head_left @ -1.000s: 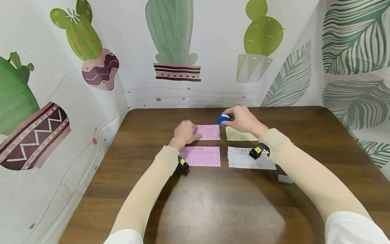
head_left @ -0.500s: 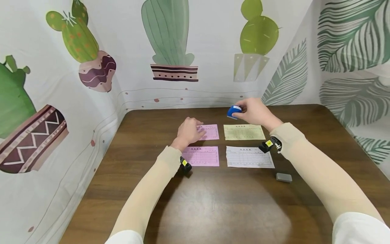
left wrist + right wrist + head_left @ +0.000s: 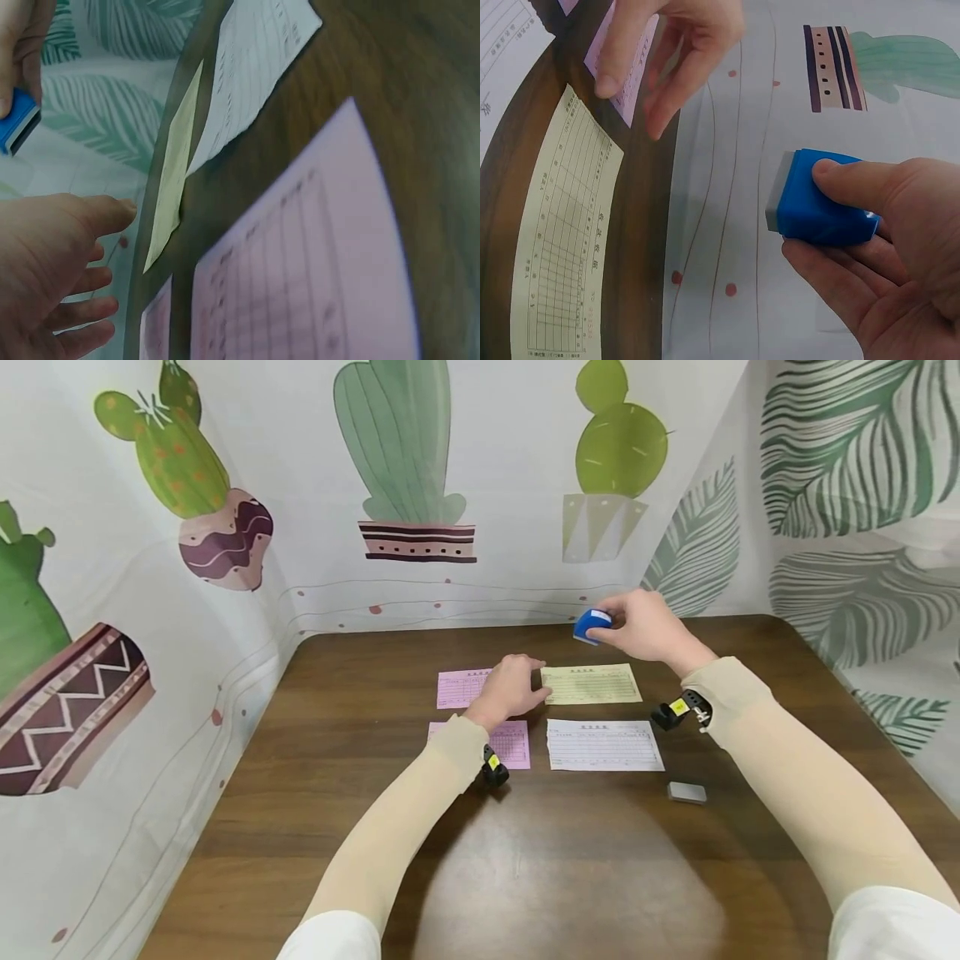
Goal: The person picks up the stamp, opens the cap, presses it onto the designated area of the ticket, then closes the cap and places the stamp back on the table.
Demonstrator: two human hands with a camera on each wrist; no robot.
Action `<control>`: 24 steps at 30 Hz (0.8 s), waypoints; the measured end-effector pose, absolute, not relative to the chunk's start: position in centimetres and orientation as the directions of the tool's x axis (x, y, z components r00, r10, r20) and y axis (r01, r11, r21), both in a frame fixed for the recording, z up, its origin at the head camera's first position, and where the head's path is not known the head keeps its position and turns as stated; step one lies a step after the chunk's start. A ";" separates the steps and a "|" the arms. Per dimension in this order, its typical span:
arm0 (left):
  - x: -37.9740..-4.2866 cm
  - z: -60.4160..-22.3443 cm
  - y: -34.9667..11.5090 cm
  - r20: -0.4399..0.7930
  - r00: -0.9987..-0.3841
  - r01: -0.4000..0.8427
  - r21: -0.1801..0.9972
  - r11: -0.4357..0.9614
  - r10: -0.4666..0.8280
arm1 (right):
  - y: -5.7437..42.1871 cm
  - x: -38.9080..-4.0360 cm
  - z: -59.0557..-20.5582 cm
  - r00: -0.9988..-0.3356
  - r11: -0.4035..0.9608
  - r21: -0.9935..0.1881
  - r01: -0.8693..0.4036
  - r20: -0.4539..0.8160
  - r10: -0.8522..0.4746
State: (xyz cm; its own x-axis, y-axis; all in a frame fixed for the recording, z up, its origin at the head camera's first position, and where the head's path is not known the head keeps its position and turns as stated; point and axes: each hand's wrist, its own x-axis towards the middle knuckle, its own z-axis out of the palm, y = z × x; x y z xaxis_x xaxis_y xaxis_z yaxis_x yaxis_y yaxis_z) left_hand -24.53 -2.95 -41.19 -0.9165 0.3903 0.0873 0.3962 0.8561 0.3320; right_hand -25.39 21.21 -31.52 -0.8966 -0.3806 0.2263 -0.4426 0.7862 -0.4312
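My right hand (image 3: 643,625) holds a blue hand stamp (image 3: 592,625) between thumb and fingers, raised above the far part of the table. In the right wrist view the stamp (image 3: 821,199) shows a grey base along one side. My left hand (image 3: 510,685) has loosely spread fingers at the left edge of the yellow slip (image 3: 592,685), over the gap beside the far pink slip (image 3: 459,690). The nearer pink slip (image 3: 512,747) lies partly under my left wrist in the head view. To its right is a white slip (image 3: 604,747) printed with a grid.
A small grey block (image 3: 686,792) lies on the brown wooden table (image 3: 315,827), right of the white slip and near my right forearm. Behind the table hangs a cloth (image 3: 517,468) printed with cacti and leaves.
My right hand has lifted the stamp up and to the right, away from the yellow slip. My left hand has moved right, from the far pink slip to the yellow slip's left edge.
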 end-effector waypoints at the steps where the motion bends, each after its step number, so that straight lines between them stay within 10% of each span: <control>1: -24.5 -41.2 -2.6 0.082 -0.916 0.396 0.330 0.857 0.392 | 21.3 -25.3 -31.5 -0.897 0.788 -0.429 -0.441 0.229 -0.378; 24: -24.1 -42.4 1.5 0.046 -0.901 0.427 0.263 0.865 0.431 | 23.4 -24.8 -31.4 -0.912 0.804 -0.433 -0.408 0.242 -0.332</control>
